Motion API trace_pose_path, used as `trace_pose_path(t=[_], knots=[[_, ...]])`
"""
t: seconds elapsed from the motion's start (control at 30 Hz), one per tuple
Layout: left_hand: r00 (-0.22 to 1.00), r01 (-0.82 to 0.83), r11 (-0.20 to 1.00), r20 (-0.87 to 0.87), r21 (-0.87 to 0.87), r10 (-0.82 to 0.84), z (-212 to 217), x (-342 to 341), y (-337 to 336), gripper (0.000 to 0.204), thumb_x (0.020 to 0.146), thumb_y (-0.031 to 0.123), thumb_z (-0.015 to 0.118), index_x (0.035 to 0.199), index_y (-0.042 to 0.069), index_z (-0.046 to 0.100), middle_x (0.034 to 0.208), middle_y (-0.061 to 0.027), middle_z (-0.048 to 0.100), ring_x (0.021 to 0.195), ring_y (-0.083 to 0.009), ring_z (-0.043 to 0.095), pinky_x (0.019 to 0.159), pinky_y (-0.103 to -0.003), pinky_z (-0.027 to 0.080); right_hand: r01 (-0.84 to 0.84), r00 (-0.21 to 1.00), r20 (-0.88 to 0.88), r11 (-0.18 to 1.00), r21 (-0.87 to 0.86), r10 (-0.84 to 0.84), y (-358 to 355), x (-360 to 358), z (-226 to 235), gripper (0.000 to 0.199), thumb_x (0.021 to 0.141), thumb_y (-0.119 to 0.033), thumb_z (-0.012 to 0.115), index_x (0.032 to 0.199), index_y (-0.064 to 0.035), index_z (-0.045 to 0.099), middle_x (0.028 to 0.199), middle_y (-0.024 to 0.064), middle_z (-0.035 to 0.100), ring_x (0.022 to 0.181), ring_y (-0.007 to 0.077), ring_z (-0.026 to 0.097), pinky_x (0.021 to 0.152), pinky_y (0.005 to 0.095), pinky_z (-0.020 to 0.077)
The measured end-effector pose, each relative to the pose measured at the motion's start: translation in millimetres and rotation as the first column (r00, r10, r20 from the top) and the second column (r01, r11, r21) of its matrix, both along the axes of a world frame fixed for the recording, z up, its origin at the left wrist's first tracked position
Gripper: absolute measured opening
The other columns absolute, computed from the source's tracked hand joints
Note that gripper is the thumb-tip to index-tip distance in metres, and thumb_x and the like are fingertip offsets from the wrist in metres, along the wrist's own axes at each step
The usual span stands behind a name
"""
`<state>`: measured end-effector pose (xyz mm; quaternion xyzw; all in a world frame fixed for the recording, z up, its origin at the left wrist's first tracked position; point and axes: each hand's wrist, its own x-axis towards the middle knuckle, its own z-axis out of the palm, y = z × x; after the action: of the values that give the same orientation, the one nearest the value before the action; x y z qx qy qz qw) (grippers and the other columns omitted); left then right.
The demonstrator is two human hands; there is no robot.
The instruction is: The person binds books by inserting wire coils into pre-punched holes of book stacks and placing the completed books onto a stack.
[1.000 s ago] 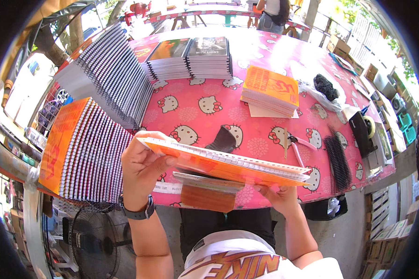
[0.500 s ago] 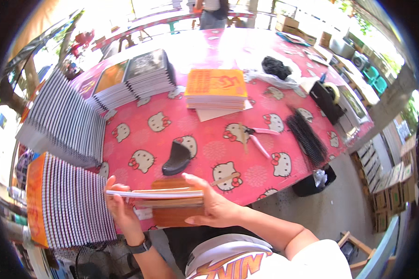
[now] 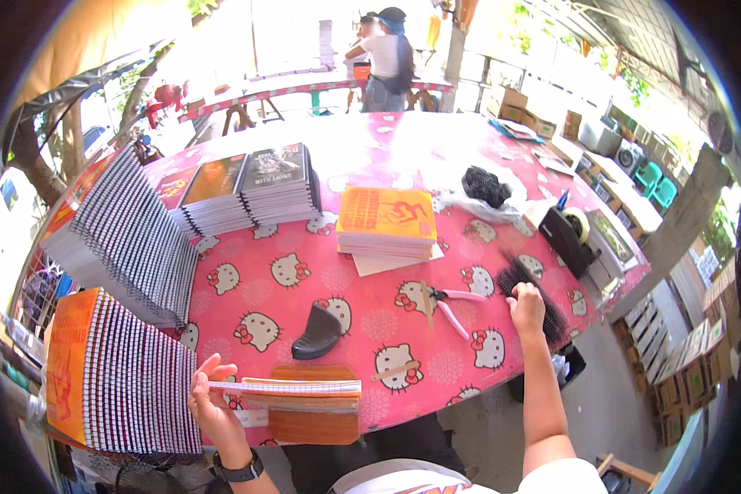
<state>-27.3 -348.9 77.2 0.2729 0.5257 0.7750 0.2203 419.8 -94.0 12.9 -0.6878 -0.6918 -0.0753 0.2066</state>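
Place: open-air book-binding workshop.
Stock: fanned rows of spiral-bound notebooks, stacked books.
Bench: long table with pink patterned cover.
Tools: binding coils, pliers.
Storage: cardboard boxes.

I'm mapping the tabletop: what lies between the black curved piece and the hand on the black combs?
In the head view, pink-handled pliers lie between the black curved piece and the right hand.

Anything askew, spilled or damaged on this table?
Nothing spilled or damaged. The only odd bit: a loose white sheet sticks out crookedly from under the orange book stack. The left hand holds a notebook flat; the right hand reaches the black binding combs.
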Motion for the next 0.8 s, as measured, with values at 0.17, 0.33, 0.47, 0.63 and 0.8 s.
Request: trace_pose_path(t=[0.17, 0.33, 0.47, 0.63, 0.8], knots=[[0.817, -0.327, 0.945, -0.493, 0.029, 0.298, 17.2, 35.7, 3.2, 0.068, 0.089, 0.043, 0.048, 0.139, 0.002, 0.028, 0.135, -0.0147, 0.042, 0.128, -0.0266, 0.034, 0.109, -0.044, 0.016, -0.089, 0.994, -0.057, 0.992, 0.089, 0.095, 7.5, 3.6, 4.3, 0.019, 0.072, -0.01, 0.07, 0.084, -0.0045, 0.056, 0.086, 0.0118, 0.057, 0.088, 0.031, 0.056, 0.076, 0.0389, 0.0468], [0.256, -0.205, 0.941, -0.943, -0.268, -0.213, 39.3, 93.0, 1.1, 0.092, 0.071, 0.062, 0.062, 0.137, 0.005, 0.031, 0.116, -0.0079, 0.05, 0.12, -0.0262, 0.041, 0.105, -0.06, -0.004, -0.026, 0.994, -0.107, 0.998, 0.064, 0.033, 12.3, 20.6, 20.5, 0.014, 0.089, -0.015, 0.05, 0.095, -0.0025, 0.052, 0.093, 0.0179, 0.057, 0.086, 0.0384, 0.057, 0.075, 0.0465, 0.0452], [0.217, -0.186, 0.911, -0.919, -0.369, -0.328, 34.3, 107.6, 17.1, 0.071, 0.068, 0.056, 0.068, 0.12, 0.01, 0.053, 0.088, -0.0024, 0.048, 0.098, -0.0206, 0.049, 0.104, -0.061, 0.003, -0.155, 0.986, -0.029, 0.966, 0.206, 0.165, -8.8, 1.9, 56.1, 0.029, 0.095, -0.023, 0.041, 0.113, -0.003, 0.053, 0.099, 0.02, 0.059, 0.093, 0.0406, 0.056, 0.077, 0.0458, 0.0453], [0.231, -0.264, 0.933, -0.955, -0.243, -0.184, 19.4, 111.7, 24.5, 0.026, 0.076, 0.032, 0.065, 0.093, 0.012, 0.065, 0.083, -0.0007, 0.05, 0.09, -0.018, 0.05, 0.103, -0.059, 0.008, -0.706, 0.506, -0.782, 0.696, -0.131, 0.365, -90.9, -95.4, 109.8, 0.026, 0.092, -0.021, 0.05, 0.109, -0.0026, 0.057, 0.094, 0.0142, 0.061, 0.082, 0.0229, 0.059, 0.075, 0.035, 0.0452], [0.198, -0.269, 0.941, -0.968, -0.206, -0.155, 21.5, 111.3, 26.1, 0.028, 0.075, 0.031, 0.064, 0.097, 0.013, 0.063, 0.088, -0.0021, 0.055, 0.096, -0.0207, 0.052, 0.102, -0.058, 0.011, -0.933, 0.246, -0.782, 0.36, -0.03, 0.573, -138.0, -164.1, 119.5, 0.028, 0.083, -0.003, 0.06, 0.11, -0.0064, 0.061, 0.089, 0.0081, 0.06, 0.075, 0.0177, 0.058, 0.067, 0.0289, 0.0474]])
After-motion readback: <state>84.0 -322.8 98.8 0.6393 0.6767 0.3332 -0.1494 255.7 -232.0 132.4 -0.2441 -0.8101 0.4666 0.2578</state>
